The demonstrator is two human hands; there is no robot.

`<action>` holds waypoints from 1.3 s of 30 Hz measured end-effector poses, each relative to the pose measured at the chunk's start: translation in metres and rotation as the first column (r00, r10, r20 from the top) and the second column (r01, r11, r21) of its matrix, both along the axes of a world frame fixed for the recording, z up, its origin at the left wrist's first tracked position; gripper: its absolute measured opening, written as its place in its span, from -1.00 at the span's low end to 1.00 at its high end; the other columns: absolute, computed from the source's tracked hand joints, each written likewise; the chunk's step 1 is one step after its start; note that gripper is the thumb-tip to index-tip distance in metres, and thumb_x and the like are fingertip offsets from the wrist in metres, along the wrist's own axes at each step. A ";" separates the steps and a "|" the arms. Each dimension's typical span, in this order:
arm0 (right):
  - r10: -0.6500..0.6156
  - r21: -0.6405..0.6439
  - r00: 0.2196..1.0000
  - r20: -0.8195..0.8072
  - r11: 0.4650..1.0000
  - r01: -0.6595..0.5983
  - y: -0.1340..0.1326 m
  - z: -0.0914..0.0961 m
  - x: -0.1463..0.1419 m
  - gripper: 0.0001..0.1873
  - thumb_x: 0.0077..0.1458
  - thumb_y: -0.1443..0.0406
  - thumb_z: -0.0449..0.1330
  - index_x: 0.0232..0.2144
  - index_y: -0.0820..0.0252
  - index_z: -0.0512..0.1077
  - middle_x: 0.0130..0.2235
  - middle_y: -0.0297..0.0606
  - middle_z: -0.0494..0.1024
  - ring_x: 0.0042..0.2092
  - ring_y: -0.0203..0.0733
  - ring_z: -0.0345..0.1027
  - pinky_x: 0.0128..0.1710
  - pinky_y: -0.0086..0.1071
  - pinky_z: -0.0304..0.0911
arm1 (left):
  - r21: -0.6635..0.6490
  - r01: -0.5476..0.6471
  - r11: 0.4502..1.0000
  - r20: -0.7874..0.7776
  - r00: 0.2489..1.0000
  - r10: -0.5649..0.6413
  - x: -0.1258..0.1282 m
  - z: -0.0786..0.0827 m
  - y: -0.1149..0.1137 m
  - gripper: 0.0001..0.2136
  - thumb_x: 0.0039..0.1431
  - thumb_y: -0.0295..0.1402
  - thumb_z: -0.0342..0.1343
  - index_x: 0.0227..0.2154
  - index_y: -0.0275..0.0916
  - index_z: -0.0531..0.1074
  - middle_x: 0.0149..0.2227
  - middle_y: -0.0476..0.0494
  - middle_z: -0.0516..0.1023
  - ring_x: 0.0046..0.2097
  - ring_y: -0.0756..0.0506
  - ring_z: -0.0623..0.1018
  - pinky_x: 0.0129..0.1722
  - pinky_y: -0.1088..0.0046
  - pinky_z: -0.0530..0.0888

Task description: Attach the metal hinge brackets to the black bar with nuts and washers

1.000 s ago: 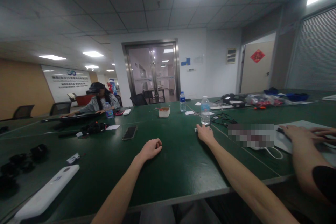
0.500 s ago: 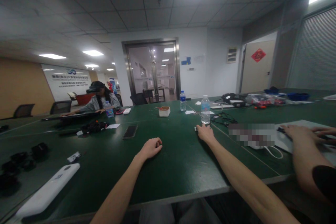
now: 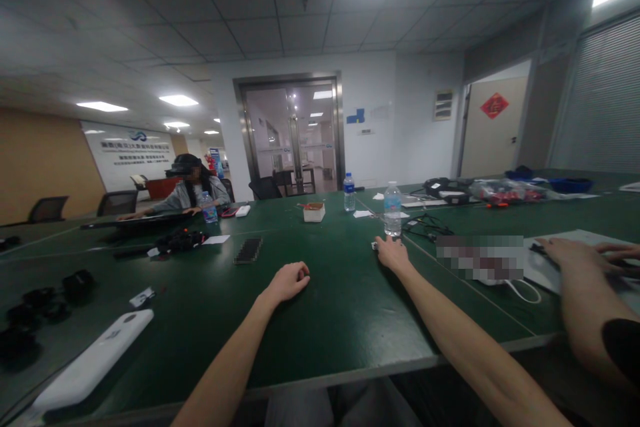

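Observation:
My left hand (image 3: 289, 281) rests on the green table (image 3: 340, 320) curled into a loose fist, with nothing visible in it. My right hand (image 3: 391, 254) lies further out on the table, fingers bent over a small light object at its fingertips that I cannot make out. A clear water bottle (image 3: 393, 209) stands just beyond my right hand. A black phone (image 3: 248, 249) lies flat ahead of my left hand.
A white oblong device (image 3: 93, 361) lies near the table's front left edge, with black gear (image 3: 45, 297) behind it. A co-worker's arm and hand (image 3: 575, 260) rest on papers at the right. Another person (image 3: 190, 190) sits at the far left. A white box (image 3: 313, 213) and second bottle (image 3: 349, 192) stand mid-table.

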State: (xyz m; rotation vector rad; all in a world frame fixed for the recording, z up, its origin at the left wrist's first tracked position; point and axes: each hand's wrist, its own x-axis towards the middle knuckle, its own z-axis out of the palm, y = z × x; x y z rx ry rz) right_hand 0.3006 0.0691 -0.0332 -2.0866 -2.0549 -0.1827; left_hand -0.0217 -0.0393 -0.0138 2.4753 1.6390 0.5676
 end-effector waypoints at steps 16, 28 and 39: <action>-0.007 0.000 1.000 -0.004 1.000 0.007 -0.001 0.001 0.001 -0.63 0.21 0.36 -0.03 0.06 0.07 0.21 0.01 0.00 0.27 0.01 0.12 0.22 -0.14 -0.14 0.12 | 0.015 0.012 1.000 0.006 1.000 -0.012 -0.002 -0.004 0.004 -0.83 0.14 -0.30 0.04 -0.26 -0.23 0.44 -0.37 -0.05 0.49 -0.34 -0.07 0.47 -0.37 0.47 0.34; 0.002 -0.022 1.000 -0.031 1.000 -0.003 -0.002 0.004 0.001 -0.68 0.23 0.32 -0.04 0.03 0.06 0.24 0.02 -0.02 0.26 0.03 0.12 0.20 -0.11 -0.11 0.12 | 0.012 0.008 1.000 0.010 1.000 -0.008 -0.001 -0.002 0.002 -0.83 0.15 -0.29 0.03 -0.26 -0.23 0.44 -0.38 -0.05 0.49 -0.31 -0.08 0.47 -0.36 0.46 0.34; -0.046 -0.011 0.992 -0.115 0.999 0.045 -0.002 0.010 0.003 -0.63 0.16 0.30 0.05 0.04 0.10 0.23 0.03 -0.02 0.28 0.02 0.09 0.25 -0.12 -0.17 0.17 | 0.025 0.007 1.000 0.003 1.000 -0.007 -0.002 -0.005 0.005 -0.84 0.14 -0.31 0.05 -0.26 -0.22 0.44 -0.37 -0.05 0.49 -0.30 -0.08 0.47 -0.31 0.46 0.34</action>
